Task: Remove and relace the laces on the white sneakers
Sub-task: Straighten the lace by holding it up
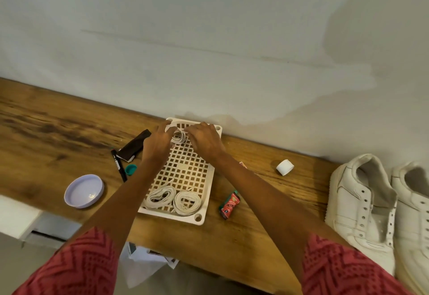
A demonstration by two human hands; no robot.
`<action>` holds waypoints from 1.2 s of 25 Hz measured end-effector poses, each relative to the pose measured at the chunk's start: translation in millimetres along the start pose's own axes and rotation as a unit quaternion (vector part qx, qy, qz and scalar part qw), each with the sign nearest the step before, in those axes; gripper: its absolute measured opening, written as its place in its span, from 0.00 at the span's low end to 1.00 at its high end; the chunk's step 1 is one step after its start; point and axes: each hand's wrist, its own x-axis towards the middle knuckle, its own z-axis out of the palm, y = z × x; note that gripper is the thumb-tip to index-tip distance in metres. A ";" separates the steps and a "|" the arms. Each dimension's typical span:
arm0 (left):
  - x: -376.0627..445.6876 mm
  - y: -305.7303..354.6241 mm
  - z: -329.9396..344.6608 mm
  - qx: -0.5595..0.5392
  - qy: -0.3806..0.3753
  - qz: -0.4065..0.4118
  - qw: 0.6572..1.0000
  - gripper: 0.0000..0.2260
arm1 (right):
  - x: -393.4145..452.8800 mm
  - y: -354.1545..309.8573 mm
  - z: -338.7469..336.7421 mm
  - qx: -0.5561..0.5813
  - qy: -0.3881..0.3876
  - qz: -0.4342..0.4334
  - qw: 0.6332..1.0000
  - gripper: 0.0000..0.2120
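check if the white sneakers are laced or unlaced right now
Unlaced: both white leather sneakers show bare eyelets, and coiled white laces lie in the cream plastic lattice tray.
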 end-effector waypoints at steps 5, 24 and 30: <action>-32.5 6.7 -23.6 -0.020 -0.076 -0.104 0.992 0.10 | -53.5 -25.5 -3.1 0.114 -0.044 0.023 0.992 0.13; -76.1 0.9 -23.2 0.019 -0.312 -0.099 0.945 0.13 | -78.2 -47.1 8.6 0.133 -0.100 0.092 0.982 0.17; -77.9 28.5 -76.7 -0.157 -0.110 -0.170 0.967 0.09 | -94.6 -31.4 -46.3 0.219 -0.035 0.090 0.971 0.13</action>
